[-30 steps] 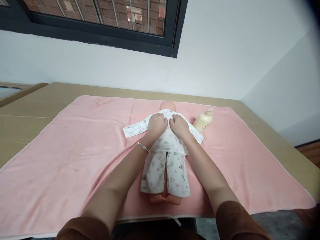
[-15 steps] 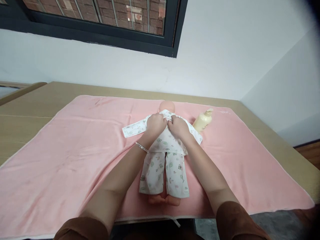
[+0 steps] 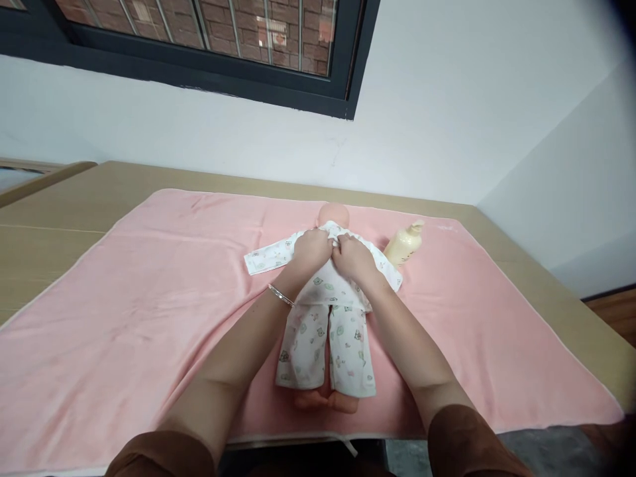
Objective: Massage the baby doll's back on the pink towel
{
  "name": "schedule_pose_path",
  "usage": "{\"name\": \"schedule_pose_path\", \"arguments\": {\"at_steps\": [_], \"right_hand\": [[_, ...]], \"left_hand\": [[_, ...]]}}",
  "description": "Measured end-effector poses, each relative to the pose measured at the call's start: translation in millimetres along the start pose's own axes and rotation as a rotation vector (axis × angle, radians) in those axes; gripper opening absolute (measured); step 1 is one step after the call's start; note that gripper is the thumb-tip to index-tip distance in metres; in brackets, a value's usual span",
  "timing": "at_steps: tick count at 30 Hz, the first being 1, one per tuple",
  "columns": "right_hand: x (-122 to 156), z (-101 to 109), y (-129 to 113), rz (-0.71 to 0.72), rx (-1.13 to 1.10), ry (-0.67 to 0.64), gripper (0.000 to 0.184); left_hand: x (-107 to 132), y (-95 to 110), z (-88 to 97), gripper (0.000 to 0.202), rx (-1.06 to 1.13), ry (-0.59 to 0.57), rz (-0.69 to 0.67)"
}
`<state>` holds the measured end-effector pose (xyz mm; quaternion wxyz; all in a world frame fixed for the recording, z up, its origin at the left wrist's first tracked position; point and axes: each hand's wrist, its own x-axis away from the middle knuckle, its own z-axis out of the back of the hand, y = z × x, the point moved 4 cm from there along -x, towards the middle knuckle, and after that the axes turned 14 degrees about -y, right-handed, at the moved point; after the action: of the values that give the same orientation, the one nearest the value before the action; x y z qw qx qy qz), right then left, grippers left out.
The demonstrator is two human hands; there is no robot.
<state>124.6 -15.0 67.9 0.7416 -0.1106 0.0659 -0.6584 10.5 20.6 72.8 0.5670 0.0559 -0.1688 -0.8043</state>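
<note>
A baby doll [image 3: 333,215] lies on its back on a pink towel [image 3: 149,298], head toward the wall and bare feet toward me. It wears a white printed shirt [image 3: 268,255] and matching trousers [image 3: 322,341]. My left hand [image 3: 312,250] and my right hand [image 3: 350,255] meet on the doll's chest just below the neck. Both have their fingers pinched on the shirt's front edges. A thin bracelet [image 3: 281,295] circles my left wrist.
A cream pump bottle [image 3: 403,244] lies on the towel just right of the doll. The towel covers a wooden table [image 3: 59,205] set against a white wall. A dark-framed window [image 3: 209,46] is above. Floor shows at the lower right.
My hands have drawn together and slid up toward the doll's neck, going from resting on the chest to pinching the shirt front.
</note>
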Motion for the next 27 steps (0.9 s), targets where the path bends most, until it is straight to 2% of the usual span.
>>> {"name": "schedule_pose_path", "arguments": {"at_steps": [4, 7, 15, 18, 23, 27], "right_hand": [[-15, -9, 21, -0.029, -0.093, -0.011, 0.05], [-23, -12, 30, -0.039, -0.117, -0.017, 0.059], [2, 4, 2, -0.023, 0.04, -0.059, 0.034], [-2, 4, 10, -0.049, -0.01, -0.015, 0.036], [-16, -5, 27, -0.123, -0.114, 0.115, 0.04], [-20, -13, 26, -0.095, -0.11, 0.14, 0.044]], "left_hand": [[-11, -13, -10.9, 0.041, 0.031, 0.049, -0.047], [-15, -15, -17.5, 0.049, 0.013, 0.086, -0.082], [14, 11, -0.1, 0.03, -0.048, -0.053, -0.088], [9, 5, -0.7, 0.029, -0.009, 0.018, -0.058], [-19, -16, -18.0, 0.038, 0.172, 0.202, -0.097], [-28, -24, -27.9, 0.041, 0.262, 0.233, -0.067]]}}
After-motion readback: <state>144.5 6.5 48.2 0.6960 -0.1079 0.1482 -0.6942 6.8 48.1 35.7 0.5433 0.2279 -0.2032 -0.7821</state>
